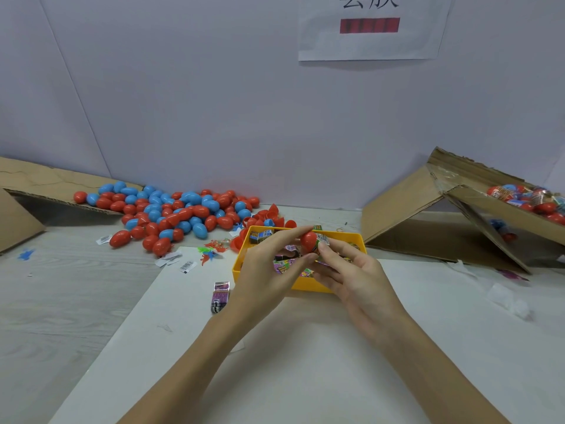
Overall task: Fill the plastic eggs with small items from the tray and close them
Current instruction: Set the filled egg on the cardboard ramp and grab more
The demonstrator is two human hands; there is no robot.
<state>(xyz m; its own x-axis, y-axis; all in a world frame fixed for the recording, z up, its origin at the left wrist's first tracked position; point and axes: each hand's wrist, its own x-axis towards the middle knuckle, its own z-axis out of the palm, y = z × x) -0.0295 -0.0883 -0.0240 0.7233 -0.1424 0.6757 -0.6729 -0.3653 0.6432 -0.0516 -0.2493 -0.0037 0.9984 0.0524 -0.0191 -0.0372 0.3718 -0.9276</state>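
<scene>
Both hands meet over the yellow tray [305, 285], which holds several small printed packets. My left hand [269, 264] pinches a red egg half [308, 239] between thumb and fingers. My right hand [351, 270] pinches a small packet [321, 240] against the egg's open side. A heap of closed red and blue eggs [177, 214] lies at the back left. Loose red egg halves [272, 215] sit just behind the tray.
A purple packet [220, 296] lies left of the tray on the white sheet [305, 362]. Small plastic figures [211, 252] and paper labels [187, 266] are scattered nearby. A tilted cardboard box [458, 215] at right holds wrapped eggs [532, 200]. Flat cardboard [36, 179] lies far left.
</scene>
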